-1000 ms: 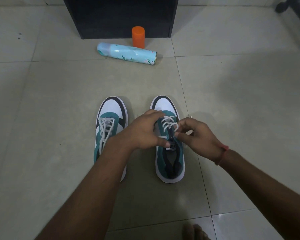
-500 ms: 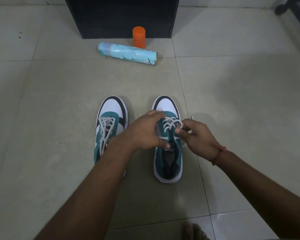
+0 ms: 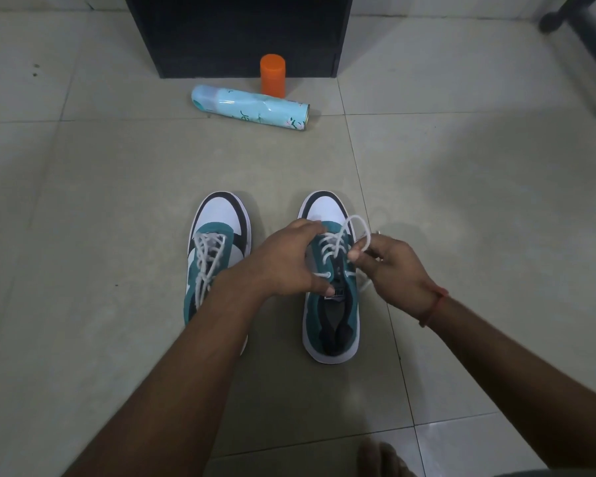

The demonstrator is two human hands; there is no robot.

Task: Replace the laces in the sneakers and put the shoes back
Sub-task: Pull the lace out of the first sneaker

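Note:
Two teal, white and black sneakers stand side by side on the tiled floor, toes pointing away from me. The left sneaker (image 3: 217, 242) has its white lace threaded through; my left forearm hides its heel. On the right sneaker (image 3: 331, 321), my left hand (image 3: 286, 263) grips the upper by the left eyelet row, thumb at the tongue. My right hand (image 3: 389, 270) pinches the white lace (image 3: 355, 228), which stands up in a loop over the eyelets.
A light blue spray can (image 3: 252, 106) lies on its side beyond the shoes, with an orange cylinder (image 3: 272, 75) upright behind it against a black cabinet (image 3: 238, 32). A dark chair base (image 3: 585, 36) sits at the top right. Toes of a bare foot (image 3: 382, 459) show at the bottom.
My right hand has drawn the lace up and rightward, so a taller loop rises over the right sneaker. My left hand has stayed on the shoe.

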